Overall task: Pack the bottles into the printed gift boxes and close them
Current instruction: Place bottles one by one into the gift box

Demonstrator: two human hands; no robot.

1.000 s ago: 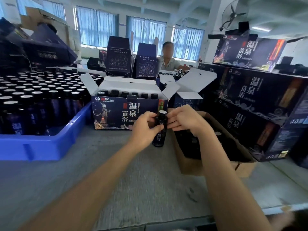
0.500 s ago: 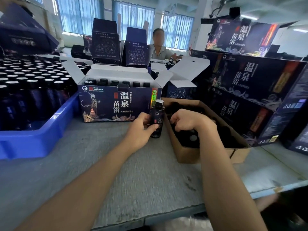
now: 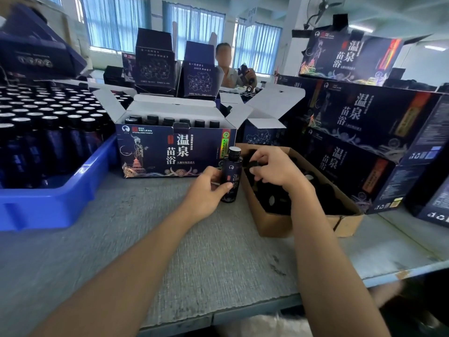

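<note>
While the left hand [image 3: 209, 190] grips the small dark-blue printed bottle [image 3: 232, 176] upright on the grey desk [image 3: 194, 251], steadying it near the open printed gift box [image 3: 175, 152], the right hand [image 3: 274, 169] pinches what looks like a black cap [image 3: 253, 164] over the brown cardboard box [image 3: 303, 224], probably for fitting.

gift box [image 3: 155, 152]: glossy printed card | tray [image 3: 56, 203]: smooth blue plastic | carton [image 3: 286, 222]: matt brown cardboard | table [image 3: 194, 251]: rough grey

One held bottle [image 3: 232, 176], one blue crate [image 3: 60, 205], one carton [image 3: 279, 222].
</note>
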